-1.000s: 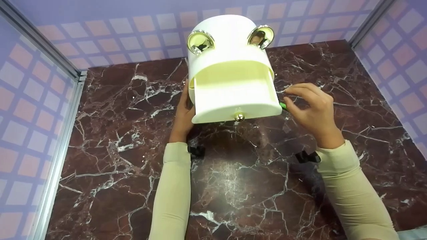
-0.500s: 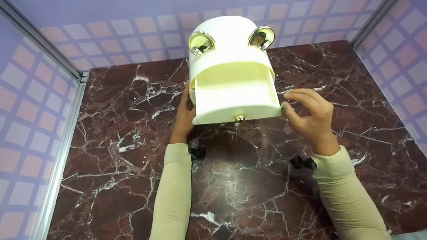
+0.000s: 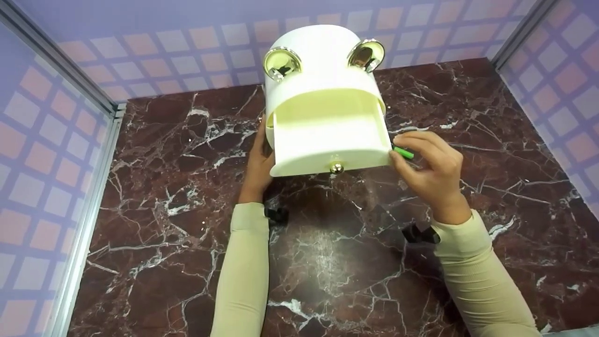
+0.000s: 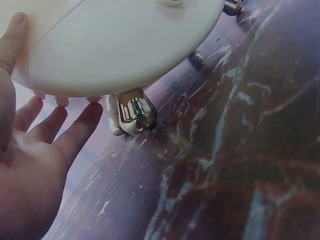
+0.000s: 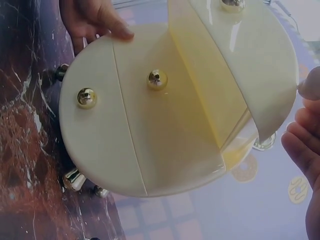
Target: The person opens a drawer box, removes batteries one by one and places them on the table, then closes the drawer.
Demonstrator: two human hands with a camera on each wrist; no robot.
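Note:
A white rounded drawer cabinet [image 3: 323,56] stands on the table, its upper drawer [image 3: 327,131] pulled out, with a metallic knob [image 3: 336,167] on the drawer front. The left hand [image 3: 259,171] rests against the cabinet's left side. In the left wrist view its fingers [image 4: 82,127] are spread and fairly straight, touching the cabinet with their tips. At the drawer's right front corner is the right hand [image 3: 433,171]; the right wrist view has one digit [image 5: 311,85] touching the drawer front's edge, other fingers apart. A small green object [image 3: 403,152] shows behind the right thumb; its kind is unclear.
Two mirror-like round pieces [image 3: 282,62] stick out from the cabinet's top. Lower drawer fronts [image 5: 95,135] are closed, and shiny metallic feet [image 5: 74,180] hold the cabinet up. The dark red marbled table [image 3: 327,267] meets tiled-pattern walls [image 3: 168,42] behind and at both sides.
The right hand has moved slightly down and left, its thumb coming to the drawer's front corner. More of the green object shows. Left hand and drawer have hardly moved.

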